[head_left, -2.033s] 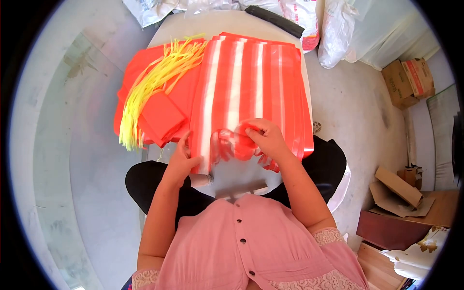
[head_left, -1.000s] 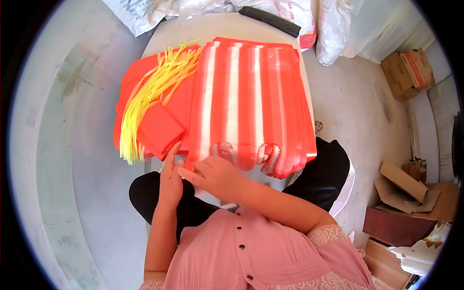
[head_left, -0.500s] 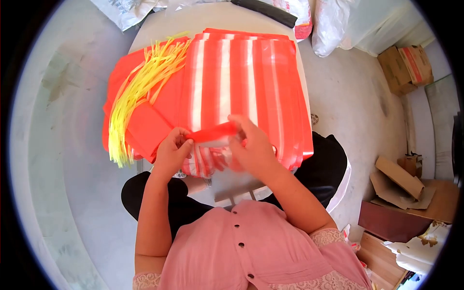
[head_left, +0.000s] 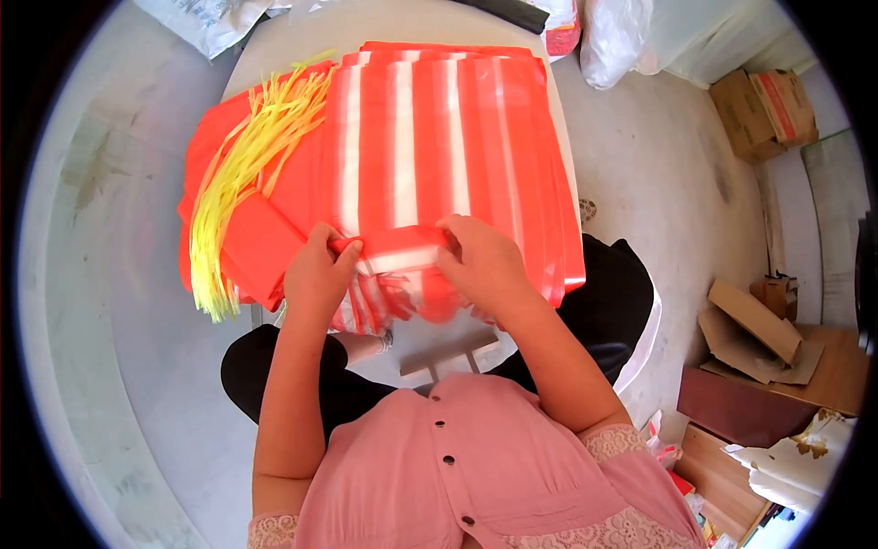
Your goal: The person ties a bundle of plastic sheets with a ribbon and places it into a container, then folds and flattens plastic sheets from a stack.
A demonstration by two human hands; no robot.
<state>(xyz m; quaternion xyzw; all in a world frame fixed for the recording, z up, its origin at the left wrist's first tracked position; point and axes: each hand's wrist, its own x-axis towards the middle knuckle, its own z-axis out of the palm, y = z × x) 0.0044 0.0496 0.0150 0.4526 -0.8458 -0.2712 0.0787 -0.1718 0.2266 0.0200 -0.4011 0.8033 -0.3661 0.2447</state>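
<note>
A stack of red-and-white striped plastic bags [head_left: 430, 137] lies on the pale table. At its near edge my left hand [head_left: 320, 270] pinches one end of a folded striped strip [head_left: 398, 252]. The strip's other end is between the thumb and fingers of my right hand [head_left: 471, 261]. Crumpled handle parts of the bags hang below the strip, partly blurred. On the left, a bundle of yellow strings [head_left: 261, 156] rests over red plastic sheets [head_left: 212, 128] and a folded red piece [head_left: 261, 238].
A black roll [head_left: 508, 13] lies at the table's far edge [head_left: 366, 23]. White bags [head_left: 615, 41] stand beyond it. Cardboard boxes [head_left: 764, 112] are on the floor at the right, and an opened carton [head_left: 750, 339] sits on a brown cabinet [head_left: 745, 404].
Since one second ago my hands have moved from below the near edge onto the stack and taken hold of a strip between them. The stack appears further left and higher in view.
</note>
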